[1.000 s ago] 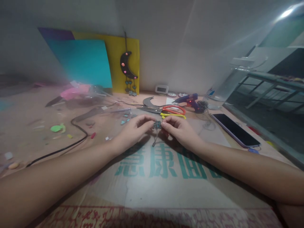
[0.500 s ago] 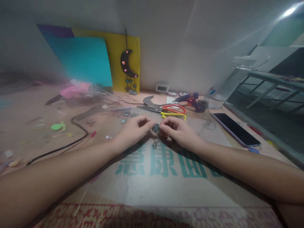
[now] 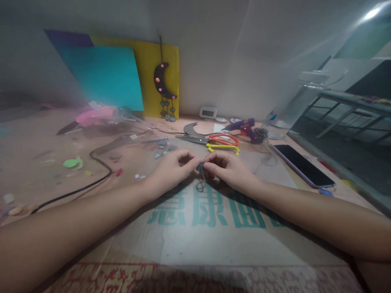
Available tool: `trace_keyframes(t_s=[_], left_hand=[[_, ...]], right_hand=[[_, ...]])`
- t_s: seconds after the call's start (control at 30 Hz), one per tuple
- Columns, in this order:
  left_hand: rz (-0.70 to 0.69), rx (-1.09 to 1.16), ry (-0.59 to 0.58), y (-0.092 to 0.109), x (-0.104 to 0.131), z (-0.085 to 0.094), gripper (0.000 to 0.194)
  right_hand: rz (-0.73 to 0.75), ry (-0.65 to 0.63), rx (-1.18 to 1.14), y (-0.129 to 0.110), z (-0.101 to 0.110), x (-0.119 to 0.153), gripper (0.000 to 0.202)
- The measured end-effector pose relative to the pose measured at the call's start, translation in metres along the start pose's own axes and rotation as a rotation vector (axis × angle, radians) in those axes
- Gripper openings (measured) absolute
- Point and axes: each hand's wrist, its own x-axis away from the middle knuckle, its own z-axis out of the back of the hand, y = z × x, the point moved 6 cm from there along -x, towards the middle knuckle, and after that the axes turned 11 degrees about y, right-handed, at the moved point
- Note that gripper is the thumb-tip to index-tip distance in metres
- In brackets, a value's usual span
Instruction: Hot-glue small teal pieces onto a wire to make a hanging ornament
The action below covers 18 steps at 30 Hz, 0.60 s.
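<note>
The left hand (image 3: 180, 166) and right hand (image 3: 229, 167) pinch a small dark charm (image 3: 200, 166) from opposite sides over the middle of the tabletop (image 3: 238, 248), seemingly to steady it while its thin cord (image 3: 204, 178) trails below. Scissors (image 3: 208, 143) and a glue gun (image 3: 244, 125) lie toward the back edge, probably for easy reach; green characters (image 3: 209, 211) mark the surface, and a grey wall (image 3: 220, 61) stands behind.

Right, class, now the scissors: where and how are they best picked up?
Probably by the red handle and yellow handle, coming from the near right. The scissors lie with their blades pointing left, so this approach avoids the points. The right hand is just in front of the handles.
</note>
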Motion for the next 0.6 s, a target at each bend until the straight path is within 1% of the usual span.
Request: trace_keyframes(t_s=[0.23, 0.33, 0.47, 0.53, 0.6], left_hand=[[0.037, 0.014, -0.006, -0.004, 0.0, -0.001, 0.027], [0.037, 0.057, -0.018, -0.007, -0.001, -0.003, 0.03], [0.048, 0.135, 0.025, -0.013, -0.003, -0.002, 0.036], [0.055, 0.148, 0.018, -0.013, -0.003, -0.003, 0.033], [0.054, 0.116, -0.008, -0.013, -0.002, -0.006, 0.025]], right_hand=[[0.042, 0.02, 0.045, -0.001, 0.001, 0.0, 0.02], [0.022, 0.02, 0.014, 0.0, 0.001, -0.001, 0.021], [-0.02, 0.048, -0.041, 0.0, 0.003, -0.001, 0.023], [-0.023, 0.061, -0.065, -0.001, 0.003, -0.001, 0.024], [-0.017, 0.066, -0.085, -0.002, 0.004, 0.0, 0.023]])
